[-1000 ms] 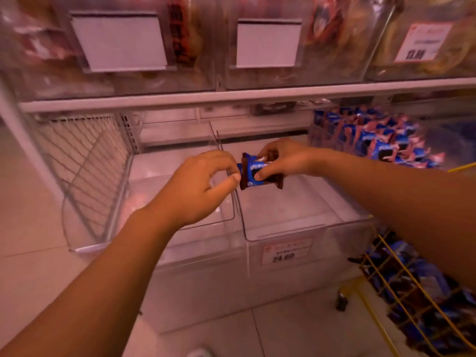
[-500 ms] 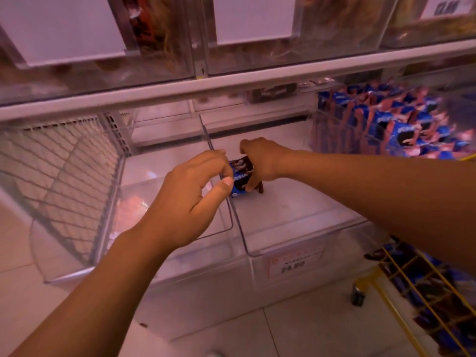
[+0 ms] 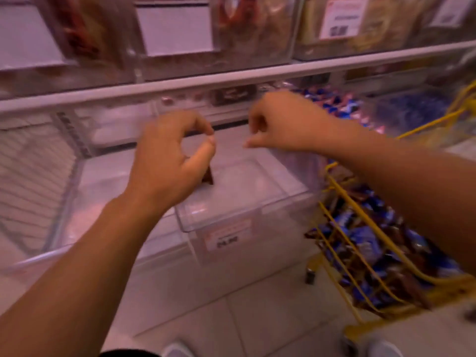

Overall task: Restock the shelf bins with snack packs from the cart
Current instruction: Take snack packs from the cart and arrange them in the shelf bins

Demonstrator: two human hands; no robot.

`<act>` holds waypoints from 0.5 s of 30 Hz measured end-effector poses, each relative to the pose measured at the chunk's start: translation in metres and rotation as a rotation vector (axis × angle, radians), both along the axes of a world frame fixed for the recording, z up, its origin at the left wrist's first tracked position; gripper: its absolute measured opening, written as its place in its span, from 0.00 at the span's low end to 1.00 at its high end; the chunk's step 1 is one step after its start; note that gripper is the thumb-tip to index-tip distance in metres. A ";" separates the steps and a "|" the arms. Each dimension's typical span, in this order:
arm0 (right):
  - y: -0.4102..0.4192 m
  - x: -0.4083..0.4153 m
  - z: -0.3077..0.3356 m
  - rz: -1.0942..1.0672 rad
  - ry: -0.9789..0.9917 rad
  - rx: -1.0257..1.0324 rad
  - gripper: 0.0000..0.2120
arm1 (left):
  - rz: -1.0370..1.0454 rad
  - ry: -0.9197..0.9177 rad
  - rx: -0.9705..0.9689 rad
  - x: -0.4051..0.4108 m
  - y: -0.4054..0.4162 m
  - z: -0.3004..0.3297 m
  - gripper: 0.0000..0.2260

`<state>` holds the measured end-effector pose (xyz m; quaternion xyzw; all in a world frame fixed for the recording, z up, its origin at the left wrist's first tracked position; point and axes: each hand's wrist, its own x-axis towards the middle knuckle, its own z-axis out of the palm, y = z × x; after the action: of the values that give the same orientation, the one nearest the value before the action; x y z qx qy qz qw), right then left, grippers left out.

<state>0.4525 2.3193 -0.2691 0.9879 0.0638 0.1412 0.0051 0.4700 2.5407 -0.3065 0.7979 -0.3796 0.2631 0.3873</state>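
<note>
Both hands, left (image 3: 167, 161) and right (image 3: 278, 124), curl empty over the clear bin (image 3: 247, 202) (yellow cart (image 3: 360, 253) beside).

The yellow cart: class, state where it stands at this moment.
In the head view the yellow cart stands on the floor at lower right, beside the clear bin with the price tag, under the right forearm, loaded with blue snack packs.

Both forearms are seen bare to the frame's edge, no sleeve, watch or ring being shown. Pale, light-coloured shoes (image 3: 177, 350) are worn, and a dark strip of garment (image 3: 123, 353) is glimpsed below.
</note>
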 end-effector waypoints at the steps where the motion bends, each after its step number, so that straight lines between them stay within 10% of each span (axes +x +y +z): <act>1: -0.026 -0.029 0.013 -0.044 -0.033 0.004 0.14 | -0.050 -0.045 -0.009 -0.010 -0.021 0.006 0.07; 7: -0.154 -0.134 0.016 -0.606 0.572 -0.037 0.33 | -0.378 -0.003 0.487 -0.074 -0.165 -0.013 0.12; 11: -0.190 -0.147 -0.057 -0.538 0.652 0.078 0.63 | -0.356 0.036 0.688 -0.086 -0.228 -0.040 0.16; 15: -0.216 -0.150 -0.093 -0.574 0.625 0.152 0.66 | -0.229 0.103 1.042 -0.083 -0.268 -0.057 0.24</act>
<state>0.3030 2.1031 -0.3622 0.9584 -0.2255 -0.1678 -0.0485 0.3873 2.2728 -0.3634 0.8499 -0.5249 -0.0436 -0.0158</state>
